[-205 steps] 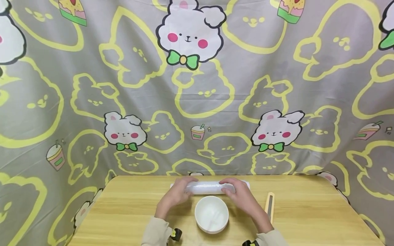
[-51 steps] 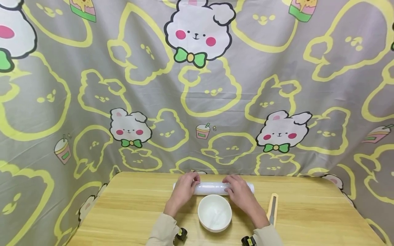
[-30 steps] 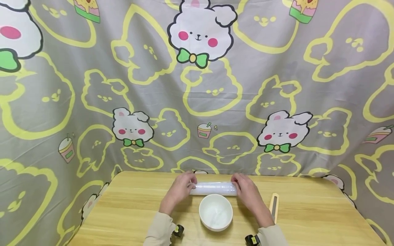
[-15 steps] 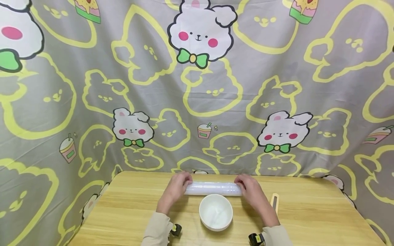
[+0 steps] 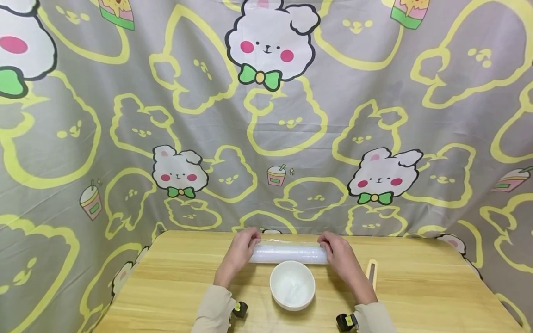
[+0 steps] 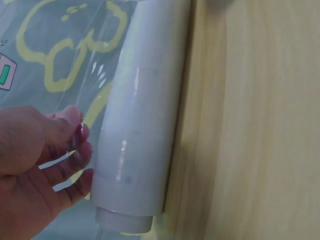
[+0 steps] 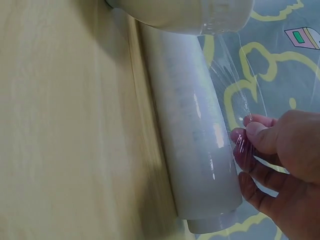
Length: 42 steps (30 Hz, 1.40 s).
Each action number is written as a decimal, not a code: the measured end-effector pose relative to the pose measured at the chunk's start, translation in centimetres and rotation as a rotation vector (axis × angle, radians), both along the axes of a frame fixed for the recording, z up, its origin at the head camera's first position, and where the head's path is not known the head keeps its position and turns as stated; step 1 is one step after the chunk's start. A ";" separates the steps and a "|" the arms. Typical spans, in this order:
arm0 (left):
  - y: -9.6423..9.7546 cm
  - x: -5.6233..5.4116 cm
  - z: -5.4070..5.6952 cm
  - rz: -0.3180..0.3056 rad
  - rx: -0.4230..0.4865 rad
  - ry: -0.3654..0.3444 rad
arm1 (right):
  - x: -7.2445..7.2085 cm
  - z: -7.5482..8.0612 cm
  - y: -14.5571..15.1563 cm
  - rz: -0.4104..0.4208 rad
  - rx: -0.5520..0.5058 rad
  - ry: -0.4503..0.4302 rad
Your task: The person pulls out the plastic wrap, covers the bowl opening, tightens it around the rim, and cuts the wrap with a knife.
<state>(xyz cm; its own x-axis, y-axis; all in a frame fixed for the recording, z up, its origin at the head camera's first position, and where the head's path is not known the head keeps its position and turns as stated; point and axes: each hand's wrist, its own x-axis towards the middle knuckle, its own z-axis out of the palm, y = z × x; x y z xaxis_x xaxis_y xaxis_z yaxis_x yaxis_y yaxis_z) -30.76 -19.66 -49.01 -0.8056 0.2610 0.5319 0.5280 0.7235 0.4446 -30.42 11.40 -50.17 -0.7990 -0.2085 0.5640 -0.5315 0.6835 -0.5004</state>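
Across the bench [image 5: 424, 286] from me, the left hand [image 5: 240, 250] and right hand [image 5: 338, 252] are staying apart from each other, each pinching clear film [image 7: 235, 82] near one end of its roll [image 5: 288, 254]. The roll is lying crosswise, just beyond a white bowl [image 5: 292, 286]. A slim cream-and-grey tool [image 5: 372, 272] is lying near the right forearm [image 5: 358, 284].

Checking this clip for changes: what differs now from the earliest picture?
The left hand and right hand have moved apart, toward opposite ends of the roll. Having rested on it, they now pinch clear film drawn off it. The bowl and cream-edged tool stay put; the roll keeps roughly its place.
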 end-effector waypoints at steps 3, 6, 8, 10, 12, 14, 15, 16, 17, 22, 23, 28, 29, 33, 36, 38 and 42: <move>0.1 -0.1 -0.2 0.000 0.036 0.012 | -0.1 0.0 0.1 -0.008 -0.005 -0.018; 0.1 -0.1 -0.4 0.008 0.068 0.011 | -0.3 -0.2 0.1 -0.003 -0.006 -0.001; 0.1 -0.1 -0.4 0.014 0.077 0.007 | -0.4 -0.4 0.0 0.000 -0.012 0.011; 0.0 -0.1 -0.4 0.014 0.075 0.009 | -0.6 -0.4 -0.1 0.005 -0.025 0.019; -0.2 -0.1 -0.4 0.019 0.065 0.012 | -0.8 -0.3 -0.3 0.006 -0.032 0.018; -0.4 -0.2 -0.3 0.020 0.053 0.004 | -1.1 -0.1 -0.5 0.015 -0.029 0.010; -0.5 -0.2 -0.2 0.022 0.044 -0.001 | -1.2 0.0 -0.5 0.020 -0.025 0.008; -0.6 -0.2 -0.2 0.024 0.039 -0.012 | -1.2 0.1 -0.5 0.026 -0.020 0.004; -0.7 -0.3 -0.1 0.025 0.035 -0.020 | -1.3 0.3 -0.5 0.032 -0.013 0.003; -0.8 -0.8 0.8 0.002 0.036 -0.061 | -1.7 1.5 -0.3 0.060 -0.007 0.019; -0.7 -1.0 1.0 -0.004 0.038 -0.063 | -1.8 1.7 -0.2 0.064 -0.004 0.022; -0.4 -1.6 2.2 -0.031 0.041 -0.060 | -2.2 2.7 0.4 0.076 0.012 0.013; -0.3 -1.7 2.5 -0.037 0.039 -0.051 | -2.2 2.9 0.5 0.078 0.015 0.011; -0.1 -2.1 3.5 -0.044 0.030 -0.019 | -2.7 3.9 0.9 0.088 0.031 0.010; -0.1 -2.3 4.1 -0.044 0.022 -0.006 | -2.9 4.6 0.9 0.102 0.037 0.008; -0.1 -2.4 4.5 -0.049 0.014 0.003 | -3.1 5.1 0.9 0.109 0.042 0.010; -0.1 -2.6 5.3 -0.064 0.013 0.020 | -3.5 6.0 1.1 0.118 0.059 0.035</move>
<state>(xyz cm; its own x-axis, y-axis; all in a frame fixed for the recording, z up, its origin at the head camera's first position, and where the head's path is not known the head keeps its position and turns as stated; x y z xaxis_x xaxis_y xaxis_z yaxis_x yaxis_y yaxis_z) -33.34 -19.77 -43.68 -0.7768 0.3050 0.5509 0.5818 0.6822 0.4428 -33.95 12.48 -44.19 -0.7466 -0.3341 0.5753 -0.6269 0.6427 -0.4404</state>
